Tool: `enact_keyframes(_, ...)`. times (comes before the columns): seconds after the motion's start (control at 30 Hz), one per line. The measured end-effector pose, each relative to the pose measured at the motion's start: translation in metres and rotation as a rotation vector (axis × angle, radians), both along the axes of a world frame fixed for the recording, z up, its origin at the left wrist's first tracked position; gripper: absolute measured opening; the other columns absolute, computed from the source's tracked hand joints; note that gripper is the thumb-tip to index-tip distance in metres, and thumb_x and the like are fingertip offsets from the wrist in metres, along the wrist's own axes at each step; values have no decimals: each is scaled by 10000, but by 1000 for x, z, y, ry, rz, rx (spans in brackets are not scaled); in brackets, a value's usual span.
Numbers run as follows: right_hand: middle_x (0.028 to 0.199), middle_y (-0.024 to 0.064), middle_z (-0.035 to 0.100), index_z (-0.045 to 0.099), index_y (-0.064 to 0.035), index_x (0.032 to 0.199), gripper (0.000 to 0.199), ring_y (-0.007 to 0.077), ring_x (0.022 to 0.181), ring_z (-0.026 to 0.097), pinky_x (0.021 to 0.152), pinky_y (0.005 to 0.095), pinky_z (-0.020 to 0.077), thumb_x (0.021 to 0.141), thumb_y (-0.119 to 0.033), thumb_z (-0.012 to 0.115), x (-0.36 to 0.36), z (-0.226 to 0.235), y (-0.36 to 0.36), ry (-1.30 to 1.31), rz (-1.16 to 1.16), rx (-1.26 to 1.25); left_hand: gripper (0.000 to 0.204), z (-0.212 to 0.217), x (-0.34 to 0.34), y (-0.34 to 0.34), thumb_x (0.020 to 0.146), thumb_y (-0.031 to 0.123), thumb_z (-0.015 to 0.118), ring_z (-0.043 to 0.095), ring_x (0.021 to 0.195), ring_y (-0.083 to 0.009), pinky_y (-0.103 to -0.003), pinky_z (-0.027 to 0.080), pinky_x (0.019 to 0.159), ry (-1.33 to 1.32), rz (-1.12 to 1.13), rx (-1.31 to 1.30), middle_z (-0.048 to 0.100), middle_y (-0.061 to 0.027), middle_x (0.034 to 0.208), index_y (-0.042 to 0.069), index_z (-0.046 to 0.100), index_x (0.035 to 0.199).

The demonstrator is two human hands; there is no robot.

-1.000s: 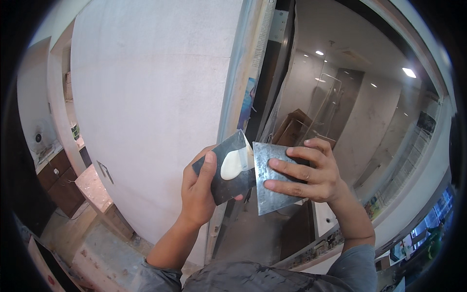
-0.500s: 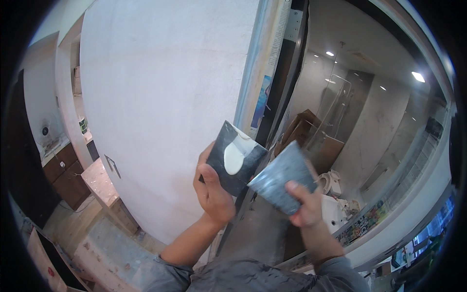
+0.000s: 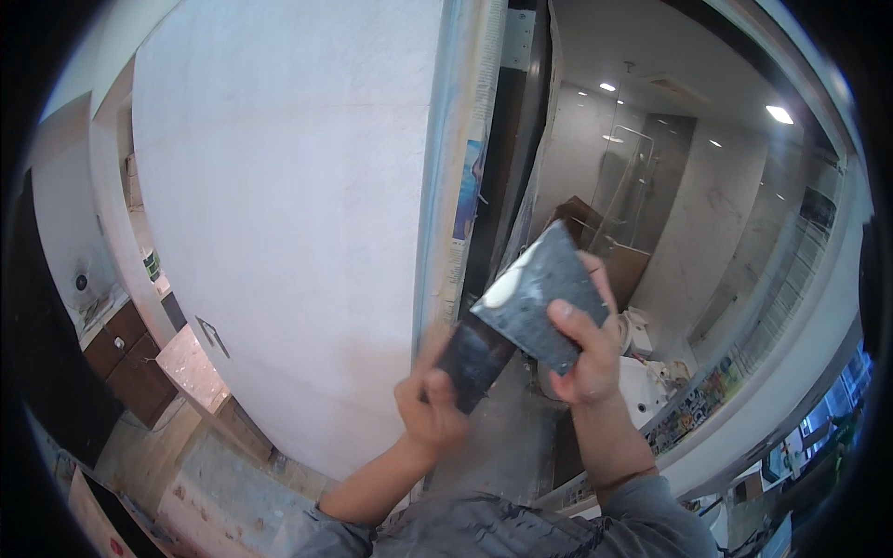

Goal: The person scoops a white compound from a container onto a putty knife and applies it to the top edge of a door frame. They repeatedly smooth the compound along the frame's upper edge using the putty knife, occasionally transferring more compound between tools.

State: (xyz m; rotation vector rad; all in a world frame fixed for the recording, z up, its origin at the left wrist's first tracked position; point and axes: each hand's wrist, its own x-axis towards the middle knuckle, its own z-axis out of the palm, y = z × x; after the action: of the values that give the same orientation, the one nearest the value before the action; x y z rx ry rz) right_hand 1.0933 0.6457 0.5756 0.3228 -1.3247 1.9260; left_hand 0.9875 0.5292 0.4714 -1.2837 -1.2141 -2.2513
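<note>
Two plates and the surroundings, placed relative to the white wall [image 3: 288,205]. The left hand [image 3: 433,409], blurred, grips the dark plate [image 3: 479,361] in front of the wall's lower right edge. Farther right of the wall, the right hand [image 3: 593,352] grips the grey plate [image 3: 539,312], tilted, with cream paste [image 3: 505,286] along its wall-facing edge; whether the plates touch cannot be told. Beyond, right of the wall: cardboard [image 3: 625,270] and a toilet [image 3: 635,333]. Left of the wall: a brown cabinet [image 3: 126,349].
</note>
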Motion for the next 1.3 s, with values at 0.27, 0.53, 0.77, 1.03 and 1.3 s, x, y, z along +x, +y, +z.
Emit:
enact_keyframes(0.27, 1292, 114, 667, 713, -246, 1192, 423, 315, 1016, 697, 747, 338, 620, 798, -101, 763, 12, -3, 39, 480, -574, 1682, 557, 38, 2, -25, 1081, 437, 404, 705, 929, -198, -307, 581, 541, -659, -769, 48, 664, -121, 1152, 21, 454, 1449)
enact_keyframes(0.53, 1348, 56, 641, 688, -322, 1298, 627, 322, 1088, 649, 831, 376, 605, 740, -39, 726, 13, 17, 82, 111, -735, 1911, 580, 40, 6, -27, 1052, 405, 487, 711, 896, -196, -294, 563, 491, -689, -821, 37, 652, -142, 1178, 12, 426, 1475)
enact_keyframes(0.77, 1301, 31, 694, 756, -220, 1215, 431, 282, 1214, 622, 1023, 416, 502, 798, -112, 764, 40, 64, 60, 204, -500, 1873, 555, 47, -11, -36, 1040, 370, 518, 706, 868, -186, -278, 554, 493, -601, -808, -135, 662, -140, 1144, -40, 495, 1412)
enact_keyframes(1.03, 1288, -11, 710, 785, -231, 1174, 317, 247, 1238, 602, 1052, 418, 446, 870, -166, 722, 38, 70, 40, 52, -434, 2048, 532, 49, -8, -39, 1040, 340, 521, 701, 826, -191, -288, 558, 496, -660, -705, -175, 667, -144, 1125, -59, 510, 1392)
enact_keyframes(1.3, 1256, 65, 679, 676, -84, 1273, 358, 253, 1126, 654, 956, 423, 533, 916, -97, 698, 51, 74, 71, -146, -531, 1222, 503, 30, -27, -45, 1037, 321, 534, 703, 756, -196, -304, 561, 490, -657, -785, -133, 687, -151, 1054, -60, 529, 1365)
